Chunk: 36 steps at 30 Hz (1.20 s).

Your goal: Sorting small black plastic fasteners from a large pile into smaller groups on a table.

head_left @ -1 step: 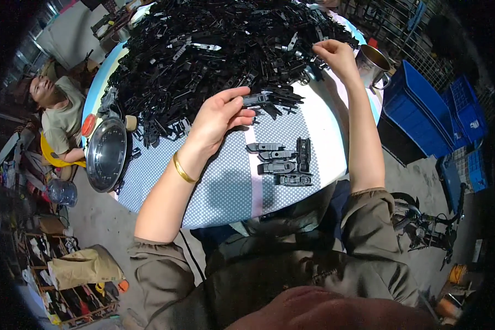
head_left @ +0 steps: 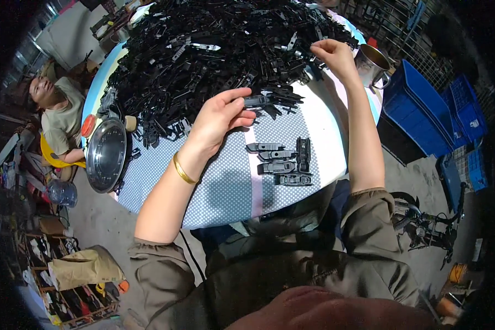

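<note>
My left hand (head_left: 221,116), with a gold bangle at its wrist, grips a dark plastic part (head_left: 255,102) between thumb and fingers. That part is held in front of a large heap of black plastic parts (head_left: 203,71) on the table. At the heap's right edge, my right hand (head_left: 335,58) has thumb and forefinger brought together; whatever they may hold is too small to make out. Nearer to me, several black parts (head_left: 276,166) lie grouped on the dotted table cover (head_left: 220,181), some lengthwise and some crosswise.
A metal bowl (head_left: 106,155) stands at the table's left edge beside a red lid (head_left: 88,125). A metal mug (head_left: 372,61) stands at the right edge. Blue crates (head_left: 423,110) are stacked on the right. Another person (head_left: 64,110) sits to the left. A shoe rack (head_left: 74,286) stands lower left.
</note>
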Tool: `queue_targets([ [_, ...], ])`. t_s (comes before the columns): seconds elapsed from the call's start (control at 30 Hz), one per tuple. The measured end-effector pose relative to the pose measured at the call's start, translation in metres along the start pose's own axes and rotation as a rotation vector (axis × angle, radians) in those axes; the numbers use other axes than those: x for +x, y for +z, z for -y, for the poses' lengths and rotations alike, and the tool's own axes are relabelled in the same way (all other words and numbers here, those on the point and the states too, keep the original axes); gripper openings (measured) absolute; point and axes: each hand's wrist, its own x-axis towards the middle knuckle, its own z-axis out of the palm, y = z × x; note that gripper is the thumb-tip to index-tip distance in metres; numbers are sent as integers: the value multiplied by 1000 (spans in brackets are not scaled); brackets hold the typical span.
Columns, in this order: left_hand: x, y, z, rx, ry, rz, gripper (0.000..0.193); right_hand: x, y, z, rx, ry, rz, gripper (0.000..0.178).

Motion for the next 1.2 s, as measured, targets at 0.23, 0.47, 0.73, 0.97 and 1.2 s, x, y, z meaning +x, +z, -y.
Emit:
queue_targets([
  [0.23,-4,9,12,225,-69,189,28,2,35,3,-300,-236,-153,22],
  [0.47,-2,6,29,343,-26,278,26,21,42,12,-654,-194,-313,27],
  [0.73,1,8,30,359,-32,253,25,22,35,-11,-739,-206,-159,20],
  [0.97,8,0,21,-87,-11,148,30,4,44,54,42,-100,-3,22],
  [1.2,10,-10,9,-336,-9,53,27,-65,66,115,558,-157,450,17],
])
